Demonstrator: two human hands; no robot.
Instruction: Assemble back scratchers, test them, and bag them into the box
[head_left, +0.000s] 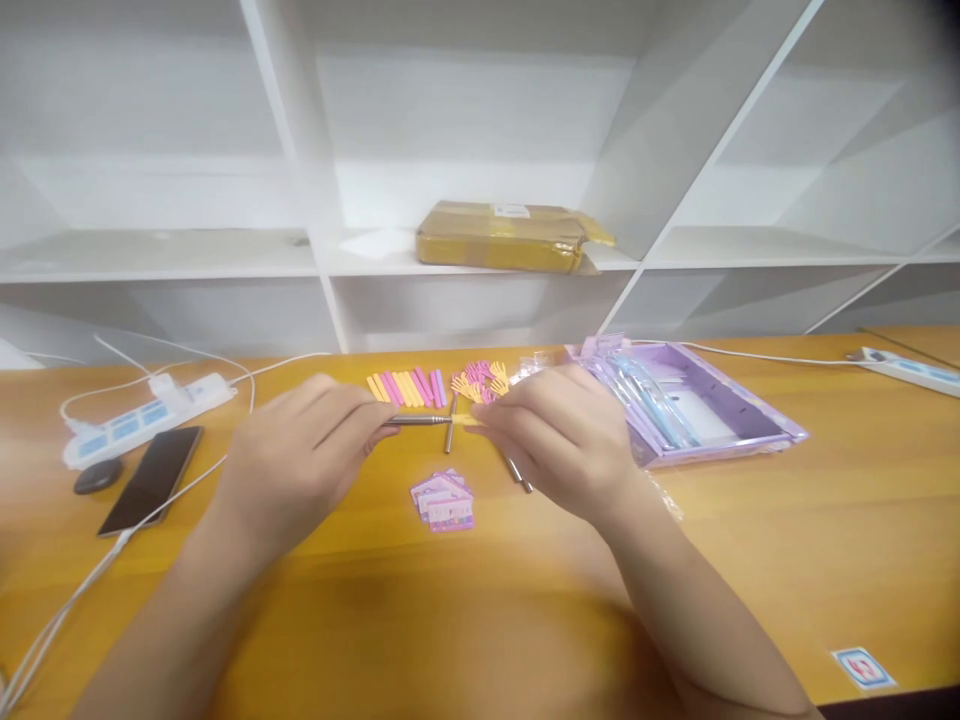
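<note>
My left hand is closed in a pinch on a silver telescopic metal rod, held level above the table. Across from it, my right hand pinches a small yellow piece that meets the rod's tip. Fingers hide most of that piece. Behind the rod lie yellow, pink and purple tubes in a row. Beside them is a cluster of yellow and pink hand-shaped pieces. More metal rods lie under and near my hands. Several small printed cards are fanned out in front.
At right stands an open purple box with plastic-wrapped items. A power strip, a phone, a black mouse-like object and white cables are at left. A taped cardboard box sits on the white shelf.
</note>
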